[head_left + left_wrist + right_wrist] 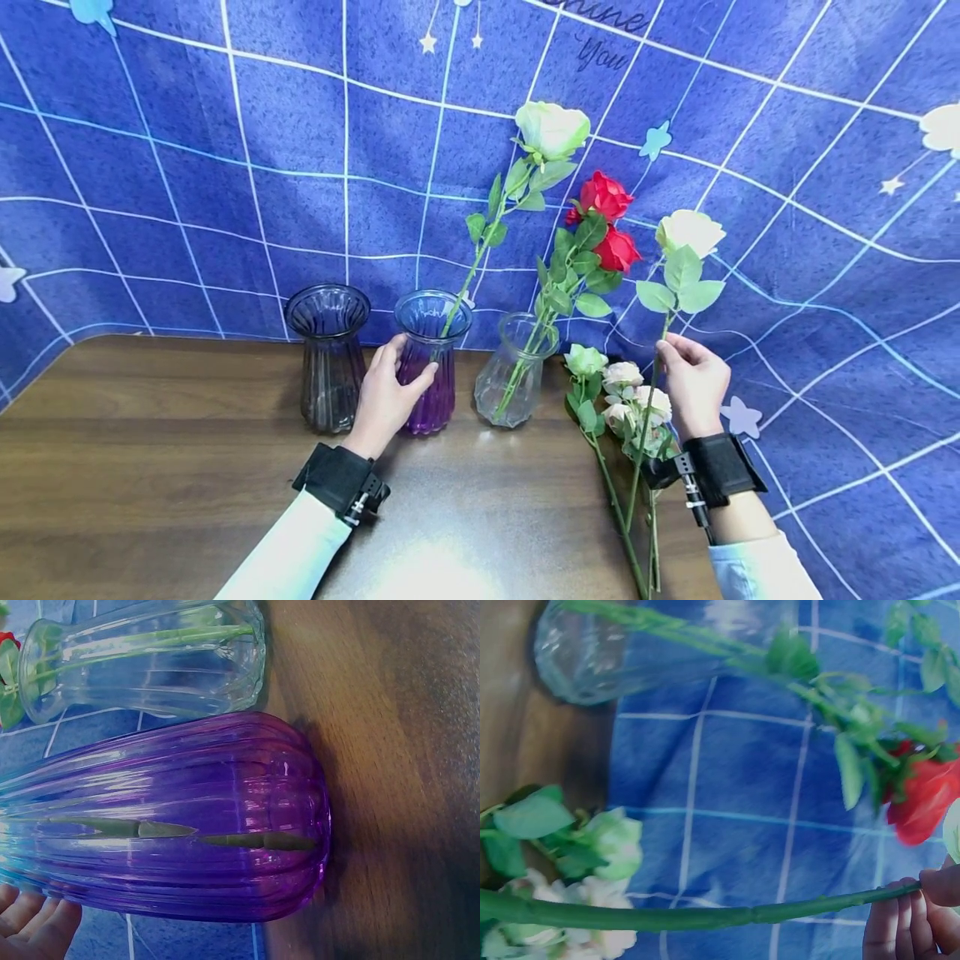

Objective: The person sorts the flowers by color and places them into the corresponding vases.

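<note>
My left hand (386,390) holds the blue-to-purple ribbed glass vase (437,400) at its left side, thumb in front. A tall rose with a pale green-white bloom (553,131) stands in that vase, leaning right; its stem (157,829) shows through the glass in the left wrist view. Over at the right, my right hand (697,379) pinches the stem (705,918) of a white rose (688,233) just below its leaves. That rose is upright, its lower stem hanging above other flowers on the table.
A dark grey ribbed vase (330,375) stands left of the purple one. To the right, a clear glass vase (491,387) holds red roses (606,196). A pale green rose (585,360) and several pinkish-white blooms (622,375) lie on the wooden table (187,467) before a blue cloth backdrop (187,167).
</note>
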Demonstrator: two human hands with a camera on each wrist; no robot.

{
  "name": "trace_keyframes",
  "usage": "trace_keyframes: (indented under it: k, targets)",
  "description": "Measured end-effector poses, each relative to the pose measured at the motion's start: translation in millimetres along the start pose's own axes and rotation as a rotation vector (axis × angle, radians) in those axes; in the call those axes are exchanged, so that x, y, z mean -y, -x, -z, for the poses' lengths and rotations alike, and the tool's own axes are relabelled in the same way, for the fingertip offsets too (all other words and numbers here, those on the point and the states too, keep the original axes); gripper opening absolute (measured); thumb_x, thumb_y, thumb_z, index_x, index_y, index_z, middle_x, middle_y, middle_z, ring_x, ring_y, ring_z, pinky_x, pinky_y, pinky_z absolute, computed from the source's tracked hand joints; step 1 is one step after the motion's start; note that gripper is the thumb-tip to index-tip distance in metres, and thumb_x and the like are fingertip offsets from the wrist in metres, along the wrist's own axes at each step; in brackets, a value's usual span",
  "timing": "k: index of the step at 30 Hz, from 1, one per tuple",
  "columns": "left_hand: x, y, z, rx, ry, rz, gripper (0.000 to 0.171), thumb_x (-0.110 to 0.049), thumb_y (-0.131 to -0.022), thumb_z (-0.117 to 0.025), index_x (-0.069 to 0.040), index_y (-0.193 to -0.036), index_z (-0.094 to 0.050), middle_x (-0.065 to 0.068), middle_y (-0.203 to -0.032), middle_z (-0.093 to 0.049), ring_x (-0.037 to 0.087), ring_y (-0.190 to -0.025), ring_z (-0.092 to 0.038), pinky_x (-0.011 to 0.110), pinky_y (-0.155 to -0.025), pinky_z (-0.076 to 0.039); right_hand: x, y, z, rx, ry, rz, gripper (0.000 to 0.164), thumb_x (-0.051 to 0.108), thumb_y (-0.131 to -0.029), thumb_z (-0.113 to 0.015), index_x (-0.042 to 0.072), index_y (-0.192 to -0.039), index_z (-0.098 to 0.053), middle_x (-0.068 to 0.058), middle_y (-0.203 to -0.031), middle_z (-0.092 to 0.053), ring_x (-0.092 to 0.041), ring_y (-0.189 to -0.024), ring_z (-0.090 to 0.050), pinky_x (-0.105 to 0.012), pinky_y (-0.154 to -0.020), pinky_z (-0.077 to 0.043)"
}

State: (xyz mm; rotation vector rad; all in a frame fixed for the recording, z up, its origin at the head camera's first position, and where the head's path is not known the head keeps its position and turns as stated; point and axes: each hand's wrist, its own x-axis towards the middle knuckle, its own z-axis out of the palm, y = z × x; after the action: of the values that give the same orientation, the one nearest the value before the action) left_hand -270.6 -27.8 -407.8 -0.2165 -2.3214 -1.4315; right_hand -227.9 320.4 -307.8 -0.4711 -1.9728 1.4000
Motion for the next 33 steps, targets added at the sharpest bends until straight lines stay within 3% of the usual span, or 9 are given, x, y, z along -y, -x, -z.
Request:
trace_keyframes:
  k: [3,8,18,24,33]
  targets:
    - [0.0,-0.1,-0.1,-0.005,0.001,-0.005,0.064,-0.031,-0.082,-0.070,-0.001,-0.133,-0.044,0.019,-0.128,-0.051,0.034,-0.114,-0.054,0.045,-0.100,-0.045,15.0,1.9,0.8,0.001,-0.108,0.014,0.007,0.004,-0.083,-0.065,0.007,-0.088,-0.069,0.019,-0.056,-0.058,0.002,-0.052,-0.051,-0.010,-0.050,-0.041]
    - [2.4,0.1,-1.3,-0.010,-0.012,-0.014,0.064,-0.033,-0.082,-0.070,-0.002,-0.132,-0.045,0.018,-0.127,-0.052,0.034,-0.113,-0.055,0.046,-0.098,-0.046,38.6,5.8,1.3,0.038,-0.300,0.031,0.021,-0.002,-0.081,-0.066,0.017,-0.075,-0.069,0.013,-0.060,-0.065,0.000,-0.053,-0.056,-0.011,-0.052,-0.046]
    - [1.5,-0.1,-1.0,-0.017,-0.019,-0.030,0.064,-0.033,-0.082,-0.070,-0.001,-0.132,-0.045,0.019,-0.126,-0.052,0.034,-0.113,-0.054,0.046,-0.098,-0.045,90.2,17.8,-10.5,0.133,-0.357,0.111,0.015,0.000,-0.082,-0.067,0.014,-0.079,-0.071,0.009,-0.062,-0.066,-0.003,-0.054,-0.056,-0.014,-0.054,-0.045]
    - [2.6,-1.1,-2.4,-0.032,-0.017,-0.045,0.064,-0.032,-0.082,-0.071,-0.001,-0.132,-0.046,0.020,-0.125,-0.053,0.034,-0.112,-0.055,0.046,-0.097,-0.046,121.5,20.9,-27.5,0.185,-0.403,0.196,0.015,0.001,-0.082,-0.067,0.014,-0.079,-0.071,0.008,-0.063,-0.067,-0.004,-0.055,-0.057,-0.015,-0.055,-0.047]
    - [4.5,-0.3,-2.9,-0.033,-0.029,-0.049,0.062,-0.033,-0.082,-0.070,-0.001,-0.130,-0.047,0.019,-0.124,-0.053,0.034,-0.111,-0.056,0.046,-0.097,-0.046,166.2,24.7,-58.9,0.195,-0.538,0.296,0.016,-0.003,-0.083,-0.064,0.012,-0.081,-0.069,0.008,-0.063,-0.067,-0.003,-0.055,-0.057,-0.016,-0.053,-0.050]
